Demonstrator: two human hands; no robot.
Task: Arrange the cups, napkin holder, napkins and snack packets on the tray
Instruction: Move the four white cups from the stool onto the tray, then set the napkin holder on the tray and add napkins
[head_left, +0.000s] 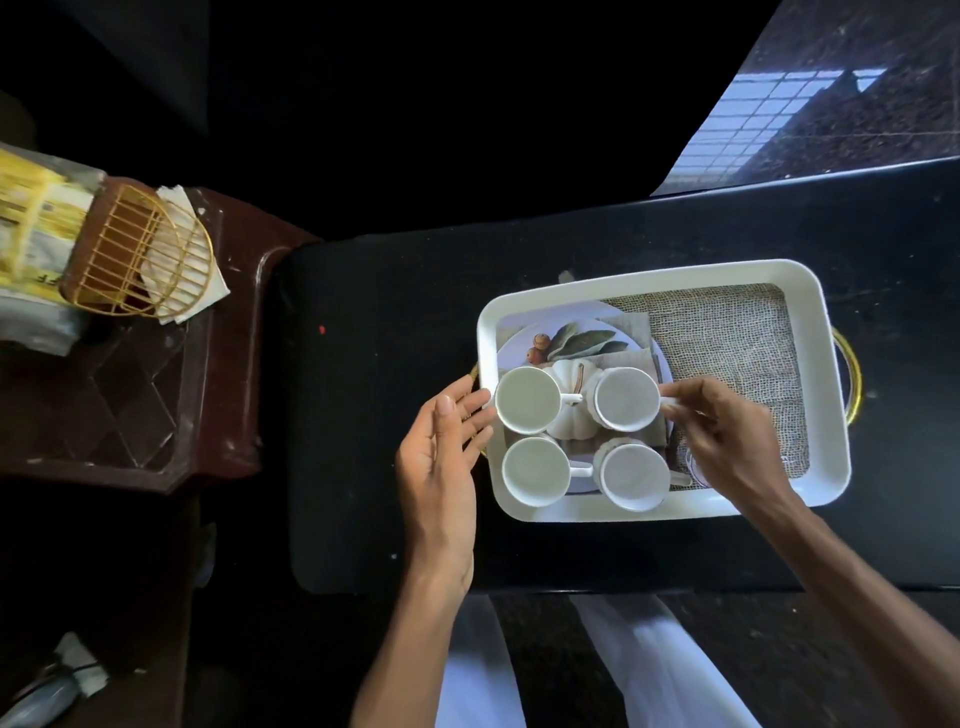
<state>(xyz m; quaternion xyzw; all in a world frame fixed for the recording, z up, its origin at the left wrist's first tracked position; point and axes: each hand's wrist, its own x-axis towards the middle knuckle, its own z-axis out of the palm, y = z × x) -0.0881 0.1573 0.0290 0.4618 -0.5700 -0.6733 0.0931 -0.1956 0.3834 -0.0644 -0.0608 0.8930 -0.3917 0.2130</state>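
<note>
Dark polished worktop fills the middle of the view, with a brown side table standing against its left end. A white tray lies on the worktop, its long axis running left to right and its right end tipped slightly away from the person; a gold handle curves out from that right end.

Four white cups stand upright in a two-by-two block at the tray's left end, mouths up, every handle pointing right along the tray's long axis. The far left cup and near left cup sit just inside the left rim. The far right cup and near right cup stand just beside them.

The right hand reaches over the tray from the near side, and its fingers pinch the handle of the far right cup. The left hand is relaxed, its fingers straight and holding nothing, their tips at the tray's left rim beside the far left cup; whether they touch the cup is unclear.

The gold wire napkin holder is on the side table, well apart from the tray. White napkins show behind and through its wires, and yellow snack packets lie just to its left.
</note>
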